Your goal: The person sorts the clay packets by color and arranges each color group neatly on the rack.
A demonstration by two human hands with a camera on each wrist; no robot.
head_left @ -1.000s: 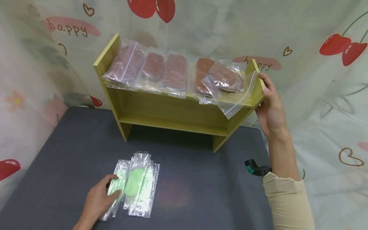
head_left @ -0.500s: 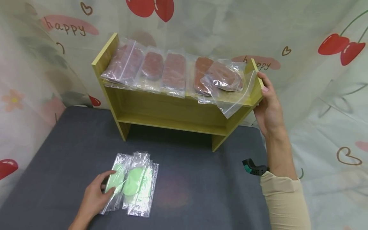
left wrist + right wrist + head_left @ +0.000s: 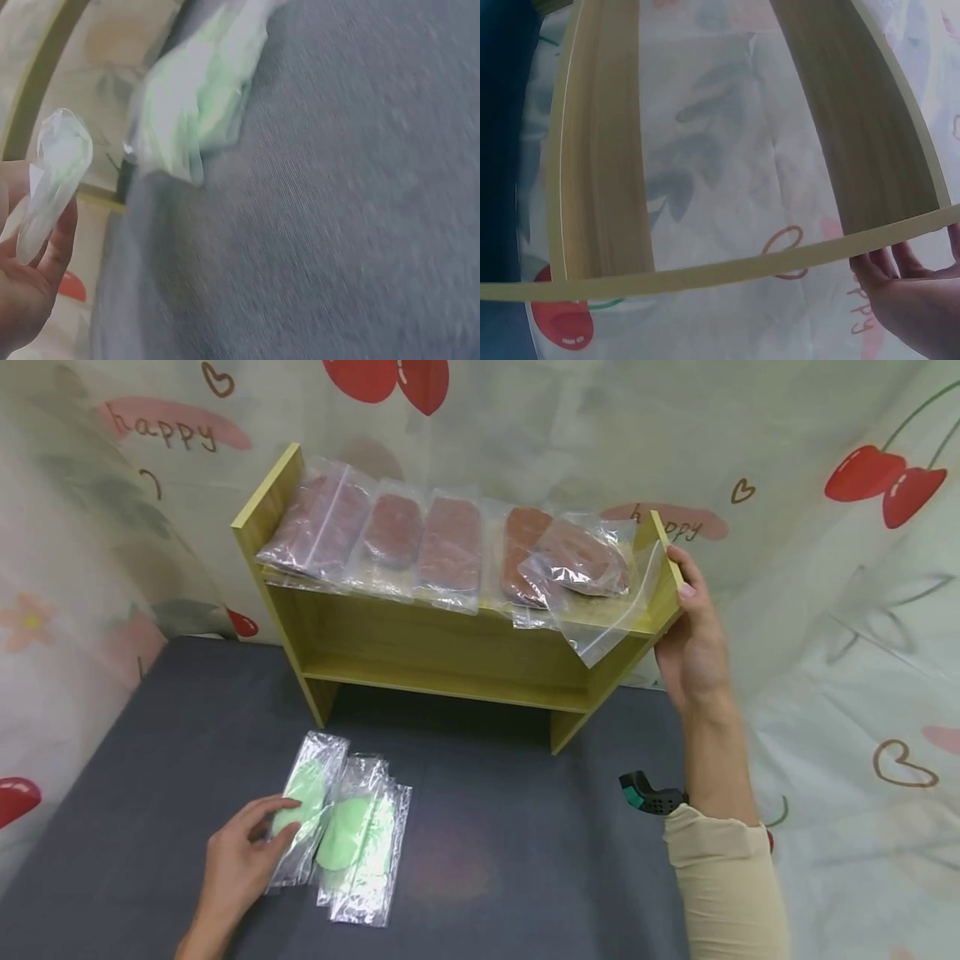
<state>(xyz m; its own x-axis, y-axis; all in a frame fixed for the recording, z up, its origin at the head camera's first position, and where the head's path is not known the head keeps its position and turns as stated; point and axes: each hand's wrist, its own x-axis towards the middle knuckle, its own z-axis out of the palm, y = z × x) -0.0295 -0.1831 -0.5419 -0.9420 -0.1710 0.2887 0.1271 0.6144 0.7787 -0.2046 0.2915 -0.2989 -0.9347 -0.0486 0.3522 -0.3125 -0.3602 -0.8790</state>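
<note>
Between thumb and fingers, my left hand (image 3: 240, 856) pinches a clear plastic bag (image 3: 306, 789) with a flat green piece inside. In the left wrist view this bag (image 3: 56, 176) is seen nearly edge-on, raised above the table. Just right of it in the head view lies a pile of similar bags (image 3: 363, 856) with green contents. My right hand (image 3: 699, 647) grips the right side panel of a small two-tier wooden shelf (image 3: 450, 647). In the right wrist view the fingers of my right hand (image 3: 919, 296) curl at the panel's edge (image 3: 705, 279).
On the shelf's top tier lie several clear bags with reddish-brown pieces, among them a zip bag (image 3: 322, 527) at the left. Another bag (image 3: 581, 560) overhangs the front edge at the right. The shelf stands at the back of the dark table (image 3: 517, 852), before a printed curtain (image 3: 525, 435).
My left hand has moved slightly up and left with the pinched bag, whose far end now stands higher than the pile's. The right hand keeps its grip on the shelf panel.
</note>
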